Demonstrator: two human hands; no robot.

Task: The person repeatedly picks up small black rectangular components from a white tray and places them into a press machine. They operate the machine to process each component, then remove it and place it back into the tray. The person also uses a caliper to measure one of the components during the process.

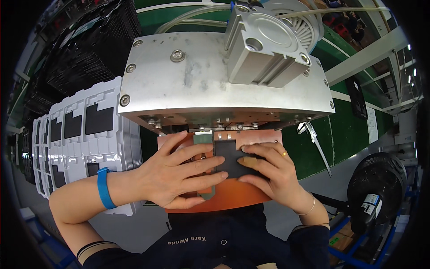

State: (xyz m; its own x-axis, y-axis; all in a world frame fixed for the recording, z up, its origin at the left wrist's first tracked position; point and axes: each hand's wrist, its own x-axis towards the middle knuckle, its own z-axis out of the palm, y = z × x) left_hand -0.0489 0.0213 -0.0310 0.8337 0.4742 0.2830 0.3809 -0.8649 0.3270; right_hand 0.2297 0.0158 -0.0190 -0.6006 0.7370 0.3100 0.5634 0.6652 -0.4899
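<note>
A dark grey, notched flat sheet (pixel 227 158) lies on the orange base (pixel 237 195) beneath the metal press. My right hand (pixel 275 172) is at the sheet's right side, thumb by the lower edge and fingers by the notch, gripping it. A pale tape or cover wraps one of its fingertips. My left hand (pixel 174 172) is open, fingers spread over a green plate (pixel 204 138) left of the sheet. Its middle fingertips reach the sheet's left edge. Part of the green plate is hidden under this hand.
The silver press block (pixel 206 89) overhangs the work, with a metal cylinder (pixel 268 49) on top. White trays (pixel 96 148) holding dark notched sheets stand at left, before black crates (pixel 89 54). At right are a caliper (pixel 317 145) on the green table and a black fan (pixel 376 188).
</note>
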